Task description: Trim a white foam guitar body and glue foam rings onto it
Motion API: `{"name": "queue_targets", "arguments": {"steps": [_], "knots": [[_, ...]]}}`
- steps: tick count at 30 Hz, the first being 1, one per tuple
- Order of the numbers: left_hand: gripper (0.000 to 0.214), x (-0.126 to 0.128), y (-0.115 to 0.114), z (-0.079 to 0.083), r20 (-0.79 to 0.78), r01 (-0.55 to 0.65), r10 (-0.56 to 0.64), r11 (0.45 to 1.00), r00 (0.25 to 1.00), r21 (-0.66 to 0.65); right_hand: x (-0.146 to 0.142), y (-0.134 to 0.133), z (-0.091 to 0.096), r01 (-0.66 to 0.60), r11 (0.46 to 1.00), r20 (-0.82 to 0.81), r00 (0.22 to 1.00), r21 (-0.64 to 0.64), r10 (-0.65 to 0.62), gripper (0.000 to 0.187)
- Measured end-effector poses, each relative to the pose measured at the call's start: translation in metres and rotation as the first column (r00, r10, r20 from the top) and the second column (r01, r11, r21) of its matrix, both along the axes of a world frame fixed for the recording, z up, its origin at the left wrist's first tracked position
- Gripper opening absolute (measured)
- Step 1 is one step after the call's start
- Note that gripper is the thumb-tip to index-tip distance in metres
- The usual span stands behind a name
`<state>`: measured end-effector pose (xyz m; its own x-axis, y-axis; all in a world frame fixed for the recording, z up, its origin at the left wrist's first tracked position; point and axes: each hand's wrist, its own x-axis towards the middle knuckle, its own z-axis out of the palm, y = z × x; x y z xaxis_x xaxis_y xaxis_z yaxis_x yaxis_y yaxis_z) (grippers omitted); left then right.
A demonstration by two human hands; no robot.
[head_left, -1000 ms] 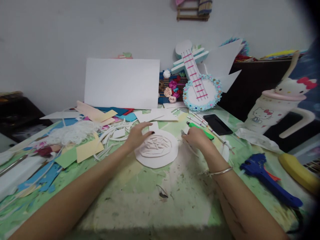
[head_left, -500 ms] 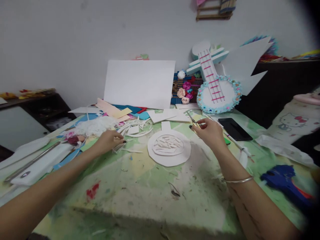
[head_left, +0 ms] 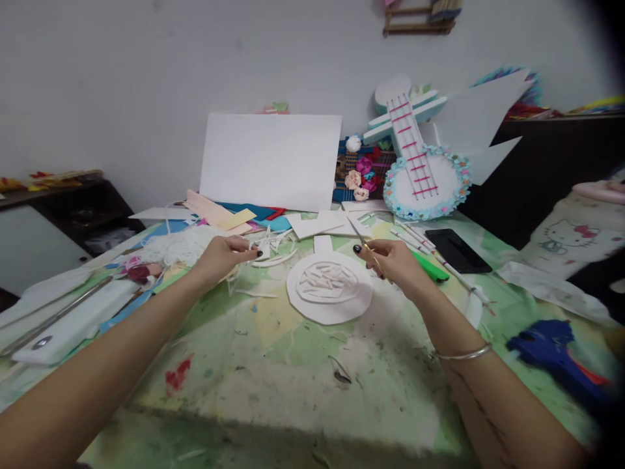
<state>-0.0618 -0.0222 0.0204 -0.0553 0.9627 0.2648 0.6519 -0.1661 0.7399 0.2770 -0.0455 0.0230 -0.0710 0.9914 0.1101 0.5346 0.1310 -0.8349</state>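
Note:
My left hand [head_left: 225, 259] is raised a little over the left of the table, its thumb and fingers pinched on a thin white strip that hangs below it. Behind its fingertips lie more curled white strips [head_left: 278, 255]. My right hand [head_left: 393, 260] grips a small pair of scissors [head_left: 362, 236] with gold handles, blades pointing up and away to the left. Between both hands lies a round white disc [head_left: 330, 311] with a raised oval outline and several short white pieces inside it. A white tab [head_left: 323, 245] sticks out behind the disc.
A white board [head_left: 271, 163] and a decorated model string instrument [head_left: 415, 163] lean at the back. On the right lie a phone [head_left: 458, 251], a green object [head_left: 431, 268] and a blue glue gun [head_left: 547, 355]. White fluffy thread [head_left: 178, 246] and a white bar-shaped device [head_left: 78, 322] are left.
My left hand has lifted off the strips and moved right, toward the disc. My right hand has shifted slightly left with the scissors, now turned more upright.

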Motion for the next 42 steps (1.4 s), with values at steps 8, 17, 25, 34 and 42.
{"name": "queue_targets", "arguments": {"steps": [8, 17, 25, 34, 42], "knots": [[0.027, 0.065, 0.010, 0.006, 0.403, 0.197, -0.145, 0.976, 0.903, -0.089, 0.000, -0.003, -0.003, -0.322, 0.947, 0.370, 0.882, 0.024, 0.290, 0.039], [0.009, 0.135, 0.015, 0.008, 0.110, 0.426, -0.413, 0.890, 0.904, -0.164, 0.002, -0.005, 0.000, -0.397, 0.917, 0.587, 0.753, 0.047, 0.296, 0.040], [0.007, 0.152, 0.026, 0.002, 0.069, 0.497, -0.493, 0.847, 0.867, -0.189, 0.001, -0.003, -0.007, -0.337, 0.934, 0.701, 0.694, 0.115, 0.165, 0.026], [0.007, 0.154, 0.025, -0.002, 0.208, 0.537, -0.499, 0.816, 0.841, -0.213, 0.003, -0.005, -0.007, -0.327, 0.943, 0.713, 0.675, 0.062, 0.187, 0.016], [0.011, 0.156, 0.026, 0.000, 0.202, 0.536, -0.503, 0.827, 0.840, -0.168, 0.003, -0.002, -0.005, -0.320, 0.947, 0.723, 0.655, 0.000, 0.221, 0.020]]}}
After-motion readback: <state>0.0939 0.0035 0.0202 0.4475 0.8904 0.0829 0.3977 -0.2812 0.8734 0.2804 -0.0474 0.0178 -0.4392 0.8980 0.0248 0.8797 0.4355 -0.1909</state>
